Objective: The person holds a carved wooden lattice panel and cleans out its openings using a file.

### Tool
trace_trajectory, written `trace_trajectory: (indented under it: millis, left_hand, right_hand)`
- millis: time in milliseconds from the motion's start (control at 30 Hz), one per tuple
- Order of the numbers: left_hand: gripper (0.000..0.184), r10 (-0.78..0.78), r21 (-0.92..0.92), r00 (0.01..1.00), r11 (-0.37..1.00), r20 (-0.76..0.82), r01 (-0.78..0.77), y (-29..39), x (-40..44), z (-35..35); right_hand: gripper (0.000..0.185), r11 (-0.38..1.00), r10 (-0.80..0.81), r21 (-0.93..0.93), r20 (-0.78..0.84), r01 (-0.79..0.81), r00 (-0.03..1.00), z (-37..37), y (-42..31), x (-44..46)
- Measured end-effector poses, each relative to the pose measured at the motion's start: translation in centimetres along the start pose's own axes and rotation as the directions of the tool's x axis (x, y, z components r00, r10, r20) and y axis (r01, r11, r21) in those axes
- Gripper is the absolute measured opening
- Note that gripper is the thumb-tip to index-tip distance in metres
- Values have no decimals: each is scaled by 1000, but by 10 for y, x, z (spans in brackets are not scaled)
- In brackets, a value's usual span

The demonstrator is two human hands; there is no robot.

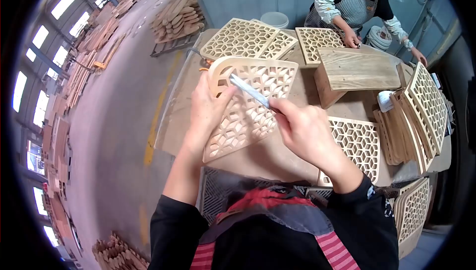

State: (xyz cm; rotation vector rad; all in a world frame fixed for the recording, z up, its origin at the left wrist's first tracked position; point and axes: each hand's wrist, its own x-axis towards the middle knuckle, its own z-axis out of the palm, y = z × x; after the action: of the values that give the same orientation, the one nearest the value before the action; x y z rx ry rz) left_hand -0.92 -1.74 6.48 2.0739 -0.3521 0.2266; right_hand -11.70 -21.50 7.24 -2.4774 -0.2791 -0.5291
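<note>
My left hand [208,108] grips the left edge of a pale wooden lattice panel [230,143], its thumb on the near face. The panel is tilted up over the table, and its rounded corner is at the upper left. In my right hand [305,126] is a flat grey strip-like tool, apparently a file [250,90]. Its far end lies against the panel just inside the rounded corner. The handle end is hidden in my closed fingers. Another lattice panel [354,146] lies flat on the table beneath my right forearm.
More lattice panels [240,36] lie at the table's back. A wooden stand [359,66] and a stack of panels [416,116] occupy the right side. Across the table [171,106], a co-worker [364,2] handles pieces near a panel [317,41]. A white bucket [274,20] stands behind.
</note>
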Motion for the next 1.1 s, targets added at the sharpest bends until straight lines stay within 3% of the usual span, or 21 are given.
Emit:
trace_trajectory:
  millis: [33,133,367,667,767,833,867,967,1033,1100]
  left_hand:
    - [41,19,25,1000,1000,-12,-19,-3,2,0]
    - [40,8,52,1000,999,-5,-8,-5,4,5]
    - [35,105,-17,993,994,62,-104,18,1,23]
    - [32,185,136,981,972,62,-191,33,-3,38]
    - [32,214,177,975,959,57,-221,39,-2,42]
    - [33,238,168,968,954,73,-248,46,-2,47]
    - [34,362,189,928,909,84,-372,41,1,51]
    - [35,330,219,939,913,97,-344,41,17,54]
    - [42,293,136,955,945,43,-296,28,33,50]
    - [41,250,213,965,942,77,-261,26,31,47]
  right_hand:
    - [20,1000,13,-26,17,-12,1000,-11,0,-5]
    - [19,992,24,127,-57,-17,998,-36,-2,-12]
    - [18,998,33,46,-58,-30,998,-42,-3,-9]
    - [13,988,97,136,-160,-75,982,-27,2,-8]
    - [10,999,30,37,-224,-23,974,-23,4,-3]
    - [11,991,82,-89,-182,-100,980,-16,6,15]
    - [11,990,46,-120,-264,-80,964,-5,12,26]
    - [11,979,12,-194,-278,-69,961,-4,12,35]
    - [10,982,47,-170,-224,-86,973,-9,5,20]
    - [8,983,60,-154,-225,-96,972,-6,4,9]
